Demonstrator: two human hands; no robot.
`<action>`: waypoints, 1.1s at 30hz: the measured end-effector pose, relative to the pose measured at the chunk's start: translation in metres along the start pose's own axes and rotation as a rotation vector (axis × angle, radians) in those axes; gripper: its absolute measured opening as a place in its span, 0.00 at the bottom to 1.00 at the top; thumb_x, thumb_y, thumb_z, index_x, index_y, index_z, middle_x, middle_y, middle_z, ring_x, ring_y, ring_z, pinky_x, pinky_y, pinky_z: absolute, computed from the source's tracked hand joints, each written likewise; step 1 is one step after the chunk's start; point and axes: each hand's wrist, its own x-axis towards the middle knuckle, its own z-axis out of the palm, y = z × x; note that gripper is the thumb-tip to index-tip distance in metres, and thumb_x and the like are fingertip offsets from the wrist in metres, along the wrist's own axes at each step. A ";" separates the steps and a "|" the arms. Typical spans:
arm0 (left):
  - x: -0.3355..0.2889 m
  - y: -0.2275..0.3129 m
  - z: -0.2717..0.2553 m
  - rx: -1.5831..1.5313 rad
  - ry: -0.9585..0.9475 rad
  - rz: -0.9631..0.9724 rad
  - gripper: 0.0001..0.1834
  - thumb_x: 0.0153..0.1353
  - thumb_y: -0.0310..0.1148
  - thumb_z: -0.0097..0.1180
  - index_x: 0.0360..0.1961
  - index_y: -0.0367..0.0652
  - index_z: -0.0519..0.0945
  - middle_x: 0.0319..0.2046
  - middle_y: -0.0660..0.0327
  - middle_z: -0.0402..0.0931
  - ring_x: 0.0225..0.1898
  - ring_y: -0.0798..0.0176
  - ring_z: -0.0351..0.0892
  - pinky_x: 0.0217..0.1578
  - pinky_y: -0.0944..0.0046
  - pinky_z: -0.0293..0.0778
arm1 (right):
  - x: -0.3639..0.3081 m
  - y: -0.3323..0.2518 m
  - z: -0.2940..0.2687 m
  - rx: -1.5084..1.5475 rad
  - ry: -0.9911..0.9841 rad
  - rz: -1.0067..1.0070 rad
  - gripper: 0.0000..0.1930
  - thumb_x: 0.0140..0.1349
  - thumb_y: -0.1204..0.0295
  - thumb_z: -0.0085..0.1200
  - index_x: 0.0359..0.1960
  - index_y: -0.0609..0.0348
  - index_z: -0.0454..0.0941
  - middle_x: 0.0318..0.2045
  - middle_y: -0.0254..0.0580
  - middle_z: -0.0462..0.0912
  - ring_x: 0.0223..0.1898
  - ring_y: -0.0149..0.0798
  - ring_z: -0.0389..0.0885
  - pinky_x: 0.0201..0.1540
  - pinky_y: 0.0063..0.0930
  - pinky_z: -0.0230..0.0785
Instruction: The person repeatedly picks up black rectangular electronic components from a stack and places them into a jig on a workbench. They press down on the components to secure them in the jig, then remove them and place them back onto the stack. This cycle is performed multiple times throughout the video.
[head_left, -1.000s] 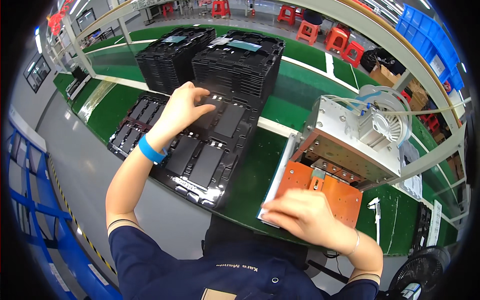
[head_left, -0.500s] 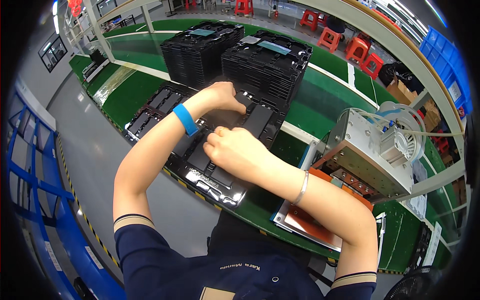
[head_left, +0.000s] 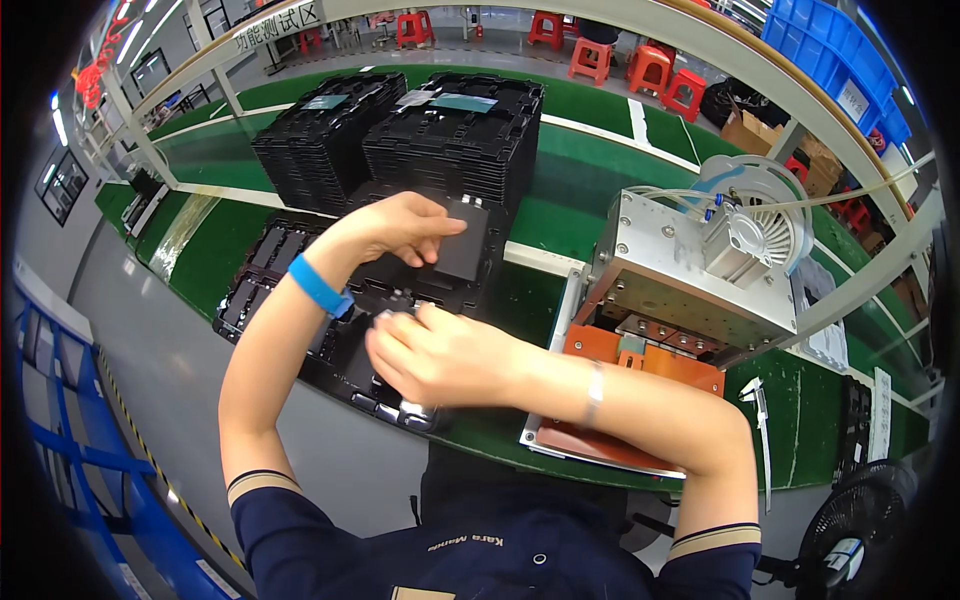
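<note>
My left hand (head_left: 400,230) pinches the edge of a flat dark-grey rectangular block (head_left: 463,243), battery-like, with small silver tabs along its top edge. The block appears raised above a black moulded tray (head_left: 390,405) on the bench. Closer to me, my right hand (head_left: 435,358) is closed, its fingers curled and blurred over the tray's near part. Small silver and dark bits show by its fingertips, but what it grips I cannot make out. Similar dark blocks (head_left: 290,243) lie in the tray's left part. My forearms and hands hide much of the tray.
Two tall stacks of black trays (head_left: 450,150) (head_left: 315,145) stand behind. On the right is a metal press-like machine (head_left: 690,270) with an orange base plate (head_left: 590,440). A caliper (head_left: 762,430) lies beyond it on the green bench (head_left: 560,235). A black fan (head_left: 855,530) stands lower right.
The view has swung, shifting the bench scene leftward. My left hand now has a dark block raised from the tray. My right hand has moved a little nearer to me and stays closed.
</note>
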 end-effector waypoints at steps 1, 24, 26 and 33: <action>0.005 -0.006 0.003 0.006 -0.006 -0.042 0.19 0.64 0.47 0.60 0.22 0.44 0.77 0.16 0.67 0.75 0.17 0.76 0.74 0.17 0.77 0.71 | -0.009 -0.005 -0.020 0.000 0.007 0.008 0.10 0.49 0.71 0.57 0.32 0.64 0.82 0.33 0.43 0.81 0.33 0.34 0.79 0.35 0.26 0.75; -0.086 0.003 0.235 0.689 -0.037 0.956 0.35 0.51 0.59 0.64 0.54 0.46 0.78 0.59 0.57 0.71 0.62 0.48 0.67 0.61 0.42 0.62 | -0.184 -0.038 -0.161 0.128 -0.272 1.071 0.15 0.48 0.80 0.61 0.41 0.60 0.81 0.40 0.39 0.80 0.38 0.43 0.76 0.39 0.33 0.74; -0.081 0.002 0.237 0.709 -0.083 0.933 0.37 0.52 0.61 0.62 0.56 0.48 0.77 0.61 0.58 0.69 0.64 0.49 0.64 0.63 0.40 0.58 | -0.187 -0.038 -0.153 0.113 -0.268 1.081 0.14 0.49 0.79 0.62 0.40 0.59 0.81 0.39 0.39 0.79 0.38 0.43 0.76 0.39 0.33 0.73; -0.079 -0.001 0.239 0.756 -0.078 0.928 0.36 0.52 0.63 0.60 0.55 0.51 0.78 0.61 0.60 0.71 0.65 0.50 0.65 0.64 0.42 0.55 | -0.186 -0.036 -0.148 0.067 -0.308 1.047 0.17 0.49 0.80 0.59 0.44 0.62 0.79 0.40 0.40 0.78 0.46 0.44 0.74 0.48 0.37 0.71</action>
